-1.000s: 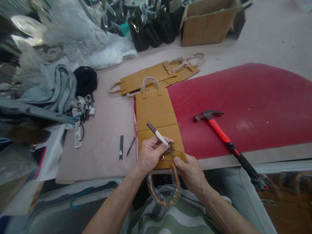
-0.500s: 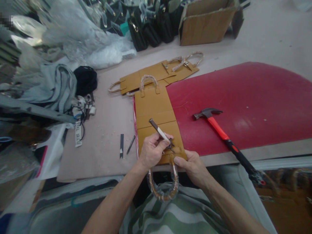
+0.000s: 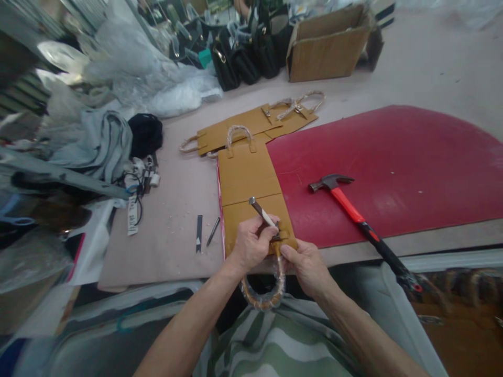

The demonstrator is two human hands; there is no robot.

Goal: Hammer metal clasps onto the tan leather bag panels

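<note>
A tan leather bag panel [image 3: 249, 175] lies lengthwise before me, with a film-wrapped handle [image 3: 262, 302] hanging over the table's front edge. Between the fingers and thumb of my left hand [image 3: 252, 242] is a metal punch [image 3: 260, 208] with a white wrap, tilted over the strap detail near the panel's close end. Its lower tip is partly hidden by my fingers. My right hand [image 3: 308, 263] pinches the panel's near right corner beside the handle base, thumb on top. To the right, a claw hammer [image 3: 348, 204] with a red and black grip rests on a red mat [image 3: 393, 157].
A dark flat strip [image 3: 199, 233] and a thin metal rod [image 3: 213, 231] lie left of the panel. More tan panels [image 3: 236, 125] with wrapped handles are behind it. Farther back stand black bags [image 3: 247, 57] and a cardboard box [image 3: 326, 55]; plastic film [image 3: 168, 78] is heaped at left.
The punch has shifted a little right and stands somewhat steeper, its lower end at the strap detail. My right hand still pinches the panel corner. The camera view has shifted slightly.
</note>
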